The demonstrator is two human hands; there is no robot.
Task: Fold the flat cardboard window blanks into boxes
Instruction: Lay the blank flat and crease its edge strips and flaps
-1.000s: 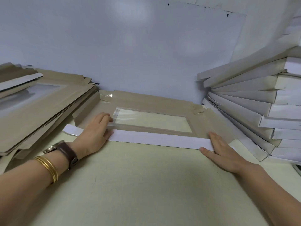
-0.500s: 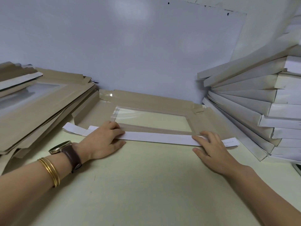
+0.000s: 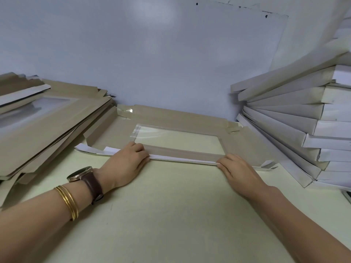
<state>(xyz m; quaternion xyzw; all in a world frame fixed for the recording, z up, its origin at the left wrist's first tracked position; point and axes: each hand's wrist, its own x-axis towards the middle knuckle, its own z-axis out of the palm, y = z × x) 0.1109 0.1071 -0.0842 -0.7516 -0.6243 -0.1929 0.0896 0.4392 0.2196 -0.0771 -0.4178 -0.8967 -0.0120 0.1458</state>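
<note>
Matt brown card, white faces, glossy film

The cardboard window blank (image 3: 190,118) has a matt, fibrous brown inner face and a smooth white outer face. Its window film (image 3: 176,138) is clear, glossy plastic that catches glare. The stack of flat blanks (image 3: 47,130) at left is the same matt brown card, and the folded boxes (image 3: 303,120) at right are smooth white. The tabletop (image 3: 171,215) is pale, smooth and matt. The wristwatch (image 3: 83,173) has a shiny metal case and a brown leather-like strap, beside polished gold-coloured bangles (image 3: 66,202).

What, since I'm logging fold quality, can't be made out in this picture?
Head view only:
- Both ends of the near flap: covered by the left hand and right hand.
- Folded-box stack: cut off by the right edge.
- Flat-blank stack: cut off by the left edge.
- Dark object at the right edge: mostly out of frame.
</note>
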